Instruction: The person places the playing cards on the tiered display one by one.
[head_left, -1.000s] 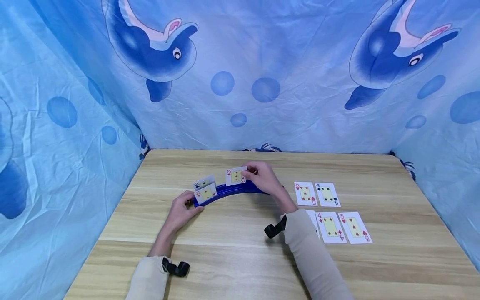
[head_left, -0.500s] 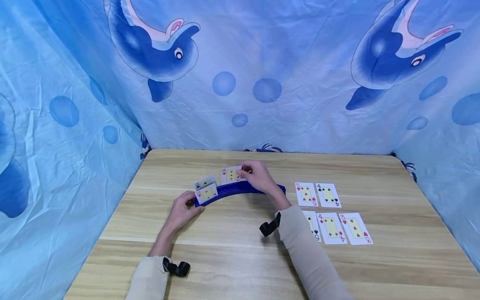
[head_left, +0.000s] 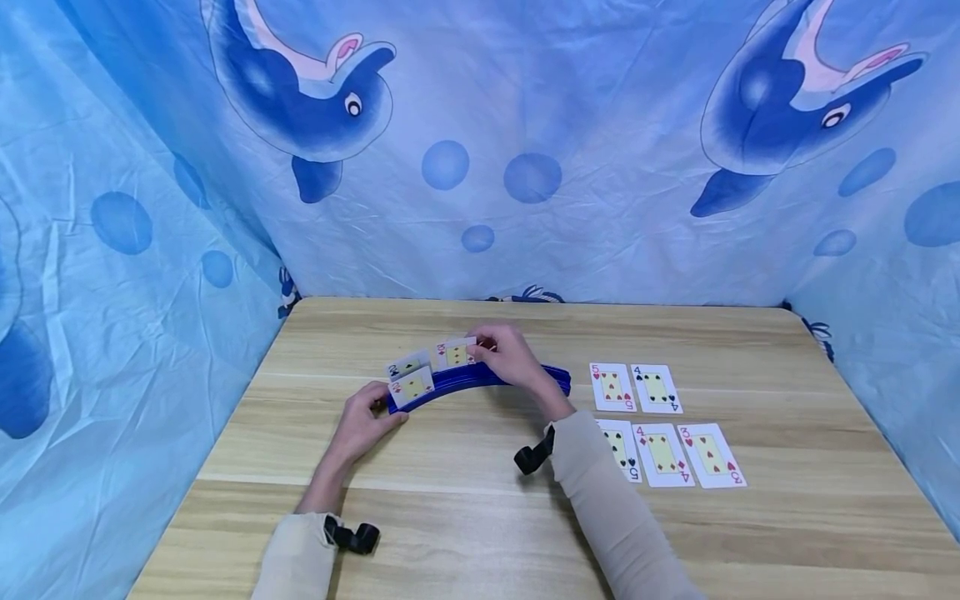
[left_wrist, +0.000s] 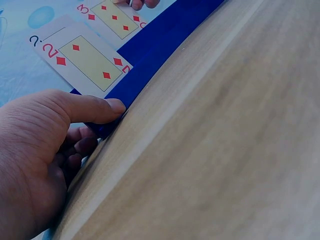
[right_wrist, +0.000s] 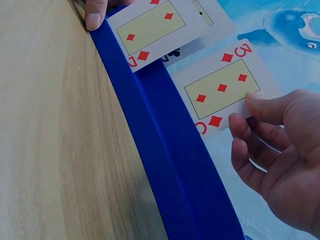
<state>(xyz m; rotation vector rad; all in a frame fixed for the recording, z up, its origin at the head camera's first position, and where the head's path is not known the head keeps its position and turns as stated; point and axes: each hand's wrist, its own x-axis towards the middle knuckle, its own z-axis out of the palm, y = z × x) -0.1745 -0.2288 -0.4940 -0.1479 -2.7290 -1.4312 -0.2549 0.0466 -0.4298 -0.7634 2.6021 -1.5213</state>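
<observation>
The three of diamonds has shifted along the blue rack toward its two of diamonds, edge pinched between the right hand's fingers; the left hand grips the rack's end.

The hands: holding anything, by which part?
The right hand holds the three of diamonds by its right edge; the left hand, the blue rack by one end.
</observation>
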